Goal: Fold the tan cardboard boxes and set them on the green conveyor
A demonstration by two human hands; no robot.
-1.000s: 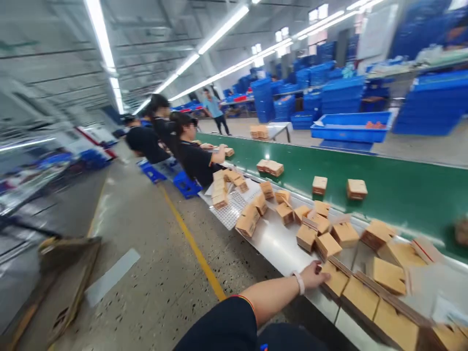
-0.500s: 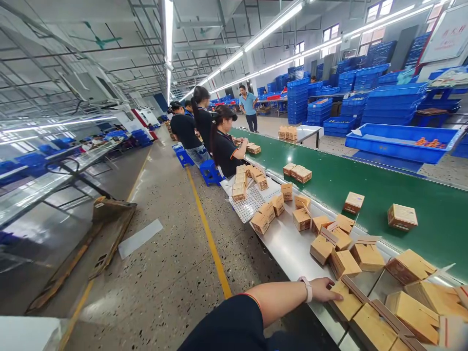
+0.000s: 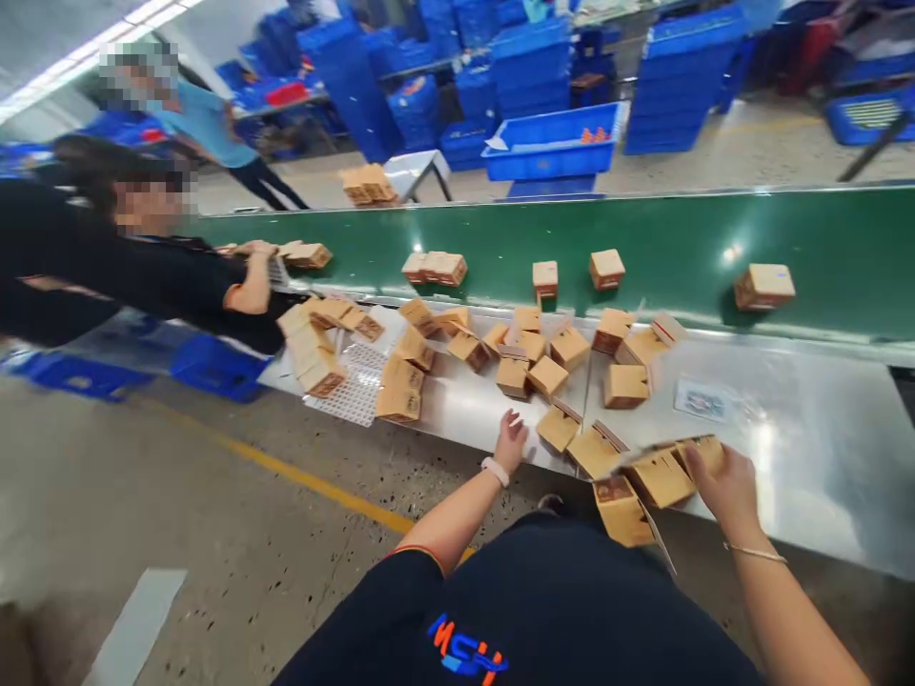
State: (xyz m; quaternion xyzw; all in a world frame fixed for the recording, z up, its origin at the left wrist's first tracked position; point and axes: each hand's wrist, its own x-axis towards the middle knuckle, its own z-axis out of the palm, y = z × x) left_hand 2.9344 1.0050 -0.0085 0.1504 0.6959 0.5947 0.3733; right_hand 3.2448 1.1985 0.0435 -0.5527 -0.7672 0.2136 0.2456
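The cardboard box [image 3: 661, 479] was tan and half-folded. The right hand [image 3: 721, 493] gripped it; the left hand [image 3: 511, 441] spread open by the steel counter [image 3: 807, 429].

Matt cardboard on glossy steel
The kraft cardboard boxes [image 3: 661, 479] looked matt and slightly rough, lying on a table [image 3: 807, 457] of smooth steel with a bright glare. Beyond it, the green conveyor belt [image 3: 843, 252] had a smooth, glossy sheen, the crates [image 3: 554, 143] were shiny blue plastic, and the floor [image 3: 214, 495] was speckled, polished terrazzo.
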